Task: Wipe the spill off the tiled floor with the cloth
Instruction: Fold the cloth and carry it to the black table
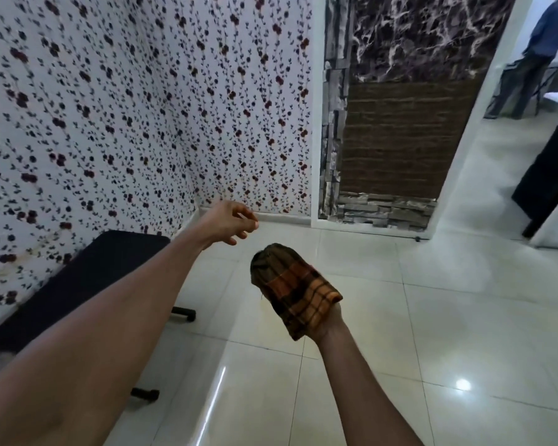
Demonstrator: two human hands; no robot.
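Observation:
My right hand (pixel 327 323) is shut on a folded orange and brown checked cloth (pixel 295 289), which covers most of the hand and is held above the white tiled floor (pixel 384 317). A faint yellowish stain (pixel 266 312) shows on the tile just left of the cloth. My left hand (pixel 229 222) stretches out ahead toward the wall corner, holding nothing, with its fingers loosely curled and apart.
A black padded bench (pixel 78 284) with black feet stands along the flowered wall on the left. A stone-patterned wall panel (pixel 393 140) is ahead. At the right are a black box (pixel 548 175) and a person (pixel 529 56) in the doorway.

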